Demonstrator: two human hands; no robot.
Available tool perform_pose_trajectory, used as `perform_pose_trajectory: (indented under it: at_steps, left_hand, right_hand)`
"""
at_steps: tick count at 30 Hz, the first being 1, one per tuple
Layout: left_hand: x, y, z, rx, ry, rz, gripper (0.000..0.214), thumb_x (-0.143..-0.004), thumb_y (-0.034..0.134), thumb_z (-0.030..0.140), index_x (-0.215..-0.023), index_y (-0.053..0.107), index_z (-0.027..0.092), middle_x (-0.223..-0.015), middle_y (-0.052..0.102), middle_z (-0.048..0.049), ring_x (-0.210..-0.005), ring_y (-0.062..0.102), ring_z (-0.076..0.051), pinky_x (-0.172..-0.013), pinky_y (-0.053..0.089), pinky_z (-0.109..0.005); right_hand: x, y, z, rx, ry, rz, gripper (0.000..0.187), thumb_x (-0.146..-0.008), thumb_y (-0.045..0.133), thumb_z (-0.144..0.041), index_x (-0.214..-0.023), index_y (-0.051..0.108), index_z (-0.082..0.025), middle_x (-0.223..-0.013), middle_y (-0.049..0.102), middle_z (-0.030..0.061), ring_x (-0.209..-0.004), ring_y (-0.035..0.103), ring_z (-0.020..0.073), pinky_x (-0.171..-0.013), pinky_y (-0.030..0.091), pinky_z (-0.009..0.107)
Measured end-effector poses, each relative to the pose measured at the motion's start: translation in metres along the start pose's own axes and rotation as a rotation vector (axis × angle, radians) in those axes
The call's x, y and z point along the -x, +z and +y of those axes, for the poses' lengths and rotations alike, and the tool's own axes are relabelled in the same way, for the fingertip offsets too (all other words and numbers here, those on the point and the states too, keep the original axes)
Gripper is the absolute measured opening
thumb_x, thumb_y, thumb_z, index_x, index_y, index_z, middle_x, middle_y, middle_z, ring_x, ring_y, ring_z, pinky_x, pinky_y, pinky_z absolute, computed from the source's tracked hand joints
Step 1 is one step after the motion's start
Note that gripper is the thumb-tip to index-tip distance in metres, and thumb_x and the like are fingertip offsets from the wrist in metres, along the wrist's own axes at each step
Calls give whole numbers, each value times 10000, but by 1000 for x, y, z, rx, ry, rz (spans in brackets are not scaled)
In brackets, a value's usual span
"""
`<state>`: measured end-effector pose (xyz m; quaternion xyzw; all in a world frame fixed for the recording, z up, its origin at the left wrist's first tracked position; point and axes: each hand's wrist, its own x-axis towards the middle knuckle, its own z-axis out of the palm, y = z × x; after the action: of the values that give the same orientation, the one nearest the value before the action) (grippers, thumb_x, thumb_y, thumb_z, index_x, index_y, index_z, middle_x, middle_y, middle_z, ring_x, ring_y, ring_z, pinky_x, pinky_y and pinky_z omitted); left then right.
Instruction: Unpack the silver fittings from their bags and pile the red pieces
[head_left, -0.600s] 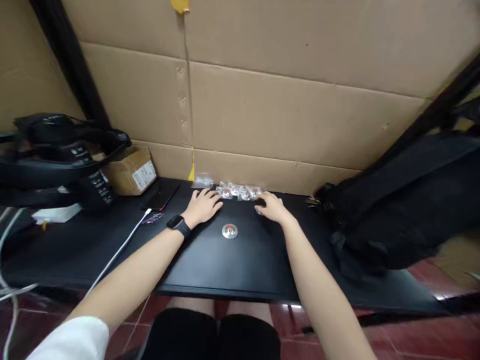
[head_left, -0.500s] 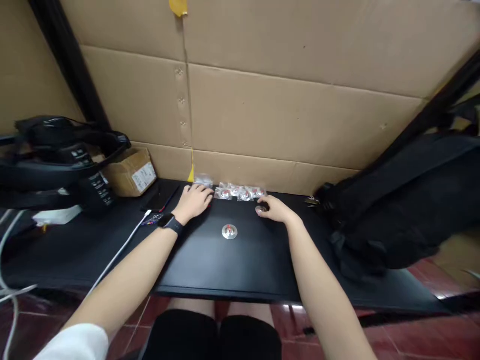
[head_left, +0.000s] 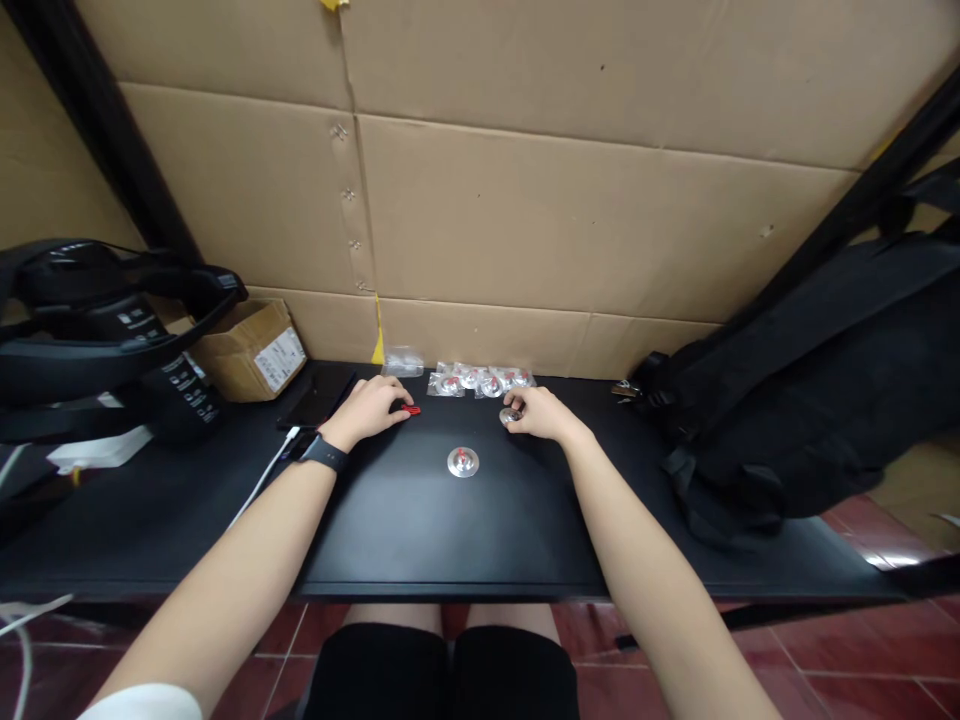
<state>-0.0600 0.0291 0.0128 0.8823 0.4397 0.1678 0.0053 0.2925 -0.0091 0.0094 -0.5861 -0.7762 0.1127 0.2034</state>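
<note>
My left hand (head_left: 373, 408), with a dark watch on the wrist, is at the back left of the black table. Its thumb and fingers close around a small red strap-like piece (head_left: 411, 409). My right hand (head_left: 541, 412) pinches the edge of a small silver metal disc (head_left: 509, 415), partly hidden by the fingers. Between the hands and nearer to me lies another silver disc (head_left: 463, 462), domed, with a red piece at its centre. Behind it, several similar discs in clear plastic bags (head_left: 491, 383) form a row along the cardboard.
A clear plastic bag (head_left: 403, 362) lies behind my left hand. To the left are a cardboard box (head_left: 251, 350), a black strapped device (head_left: 112, 340), a dark phone-like slab (head_left: 315, 400) and a white cable (head_left: 264, 475). A black backpack (head_left: 810, 370) takes up the right end.
My left hand has drawn back from the clear bag and curled its fingers at the red piece. My right hand stays on the metal disc, shifted slightly left. The camera view has shifted a little.
</note>
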Motion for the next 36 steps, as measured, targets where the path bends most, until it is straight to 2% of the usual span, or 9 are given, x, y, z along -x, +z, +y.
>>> perform_pose_trajectory:
  at_steps: [6,11,15,17,23,27,32,36]
  left_hand:
    - [-4,6,14,-6,42,52,165,-878,597,329,-864,753,277,-1006,701,-53,-999,602,-248,-844,396,-358]
    - [-5,4,21,3,43,72,180,-840,592,295,-730,724,243,-885,714,-57,-881,621,-240,-809,402,-352]
    - [-4,-3,29,57,58,111,171,-860,557,285,-822,720,246,-910,724,-40,-880,640,-223,-802,421,-326]
    - [-3,-8,32,103,80,123,183,-878,538,287,-869,715,243,-934,728,-35,-869,651,-207,-795,432,-306]
    - [-3,-7,33,138,73,78,177,-876,549,304,-862,711,236,-854,734,-20,-781,663,-190,-748,443,-285]
    - [-4,-6,34,184,57,109,191,-898,517,317,-888,684,225,-889,731,-28,-788,662,-181,-736,456,-273]
    - [-3,-9,49,409,35,142,244,-935,489,376,-954,673,217,-918,739,-23,-800,668,-171,-739,486,-272]
    - [-3,-6,63,549,14,157,271,-888,576,427,-1010,709,226,-993,752,-32,-840,680,-194,-726,515,-289]
  right_hand:
    - [2,-3,-4,-127,-19,65,300,-649,742,-287,-939,692,-233,-868,708,0,-668,636,135,-649,471,236]
    - [1,1,-13,-339,-77,72,333,-644,712,-260,-966,657,-198,-883,676,11,-628,607,107,-608,477,224]
    - [1,4,-23,-501,-109,92,452,-633,711,-243,-1069,596,-202,-948,658,22,-661,606,110,-636,514,240]
    - [3,4,-30,-540,-126,114,453,-638,711,-245,-1068,573,-210,-964,648,23,-691,613,120,-648,521,251]
    - [8,2,-50,-570,-193,160,385,-658,701,-244,-1012,549,-223,-1022,633,35,-755,640,142,-632,499,251]
    - [9,4,-55,-523,-247,183,345,-665,698,-240,-979,558,-223,-1002,647,27,-778,655,158,-646,496,258]
    - [8,13,-66,-478,-274,373,318,-667,696,-232,-954,560,-221,-948,671,34,-813,662,186,-697,517,290]
    - [10,21,-80,-476,-307,457,315,-682,695,-236,-965,558,-228,-992,677,48,-883,664,203,-729,542,309]
